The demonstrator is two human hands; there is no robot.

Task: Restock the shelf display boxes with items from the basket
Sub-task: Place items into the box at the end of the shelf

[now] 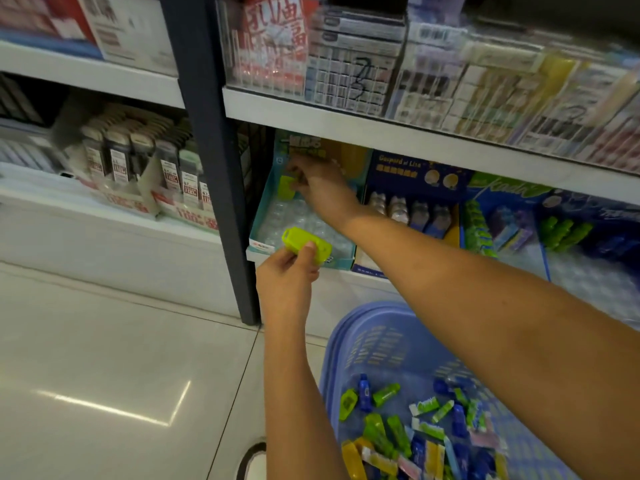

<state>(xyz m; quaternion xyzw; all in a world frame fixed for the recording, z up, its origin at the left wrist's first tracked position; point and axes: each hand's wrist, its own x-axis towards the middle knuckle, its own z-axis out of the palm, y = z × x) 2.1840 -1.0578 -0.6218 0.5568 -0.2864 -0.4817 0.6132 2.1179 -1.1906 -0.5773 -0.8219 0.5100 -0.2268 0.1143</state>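
A teal display box [263, 206] with a clear blister tray stands on the lower shelf, left of the dark post's right side. My right hand [320, 183] reaches deep into it, fingers curled at a small green item [286, 187] standing at the back; motion blur hides the exact grip. My left hand [289, 277] pinches another lime-green item [304, 244] at the box's front edge. On the floor at the lower right sits a blue plastic basket [360, 337] holding several green, blue, yellow and pink items.
A dark blue display box [415, 174] with small bottles and a blue one [502, 195] with green packs stand to the right on the same shelf. A white shelf board [381, 133] hangs close above. A dark upright post [221, 168] flanks the left; tiled floor below.
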